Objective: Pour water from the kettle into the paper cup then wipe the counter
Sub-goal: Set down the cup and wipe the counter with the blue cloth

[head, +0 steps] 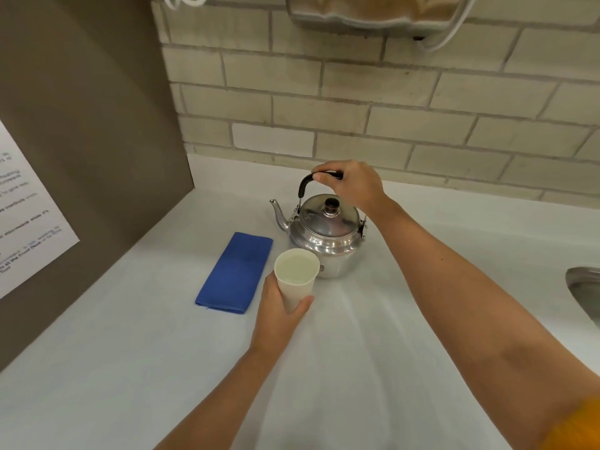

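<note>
A shiny metal kettle (pixel 328 235) stands upright on the white counter (pixel 357 352), its spout pointing left. My right hand (pixel 352 183) grips its black handle from above. My left hand (pixel 279 311) holds a white paper cup (pixel 297 277) just in front of the kettle, upright, with water showing inside. A folded blue cloth (pixel 235 272) lies flat on the counter, left of the cup and kettle, touched by neither hand.
A brown panel (pixel 91 157) with a printed white sheet (pixel 29 222) walls off the left side. Pale brick wall (pixel 389 108) runs behind the counter, with a dispenser (pixel 373 14) mounted above. A steel sink edge (pixel 584 293) shows at the right.
</note>
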The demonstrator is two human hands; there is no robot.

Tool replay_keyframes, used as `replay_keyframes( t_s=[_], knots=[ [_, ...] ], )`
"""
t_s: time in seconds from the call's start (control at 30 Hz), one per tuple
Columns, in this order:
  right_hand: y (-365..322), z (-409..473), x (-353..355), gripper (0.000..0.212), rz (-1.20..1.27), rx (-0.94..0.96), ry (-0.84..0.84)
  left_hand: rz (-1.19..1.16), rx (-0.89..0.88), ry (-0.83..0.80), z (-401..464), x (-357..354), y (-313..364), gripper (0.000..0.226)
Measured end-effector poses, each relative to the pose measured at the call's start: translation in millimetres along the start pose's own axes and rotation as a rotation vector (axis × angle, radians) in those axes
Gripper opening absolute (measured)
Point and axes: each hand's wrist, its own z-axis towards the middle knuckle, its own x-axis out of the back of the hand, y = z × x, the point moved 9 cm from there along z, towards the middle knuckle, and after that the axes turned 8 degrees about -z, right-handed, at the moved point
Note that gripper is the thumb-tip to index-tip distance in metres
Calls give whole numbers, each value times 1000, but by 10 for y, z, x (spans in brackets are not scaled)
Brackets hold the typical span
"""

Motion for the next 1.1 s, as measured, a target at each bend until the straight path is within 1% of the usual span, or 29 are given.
replay_keyframes(
  t_s=[0.27,0.5,0.6,0.67,0.7,0.77,0.87,0.93,1.03,1.1],
  knots=[
    [101,79,-113,20,-12,-38,-9,32,4,13,3,17,-16,69],
    [124,73,-148,21,-58,-31,2,41,12,11,-11,27,7,67],
    [73,24,-134,32,-139,14,-42,48,18,-6,-19,16,46,70],
    [34,-43,-57,43,-234,32,-13,60,37,-34,-1,-2,50,77],
    [16,-134,25,45,-238,16,35,71,50,-52,-19,3,71,81],
    [5,-421,176,47,-165,-60,128,110,64,-83,-87,43,126,87],
    [6,-1058,139,45,-63,-197,179,236,28,-160,-207,133,213,88],
    [-2,-1501,-14,43,-72,-256,145,317,-1,-242,-263,206,241,84],
    [82,-2039,-258,44,-140,-333,44,375,-65,-348,-275,374,329,72],
    [193,-2339,-379,43,-222,-394,-13,396,-110,-340,-163,558,400,63]
  ],
)
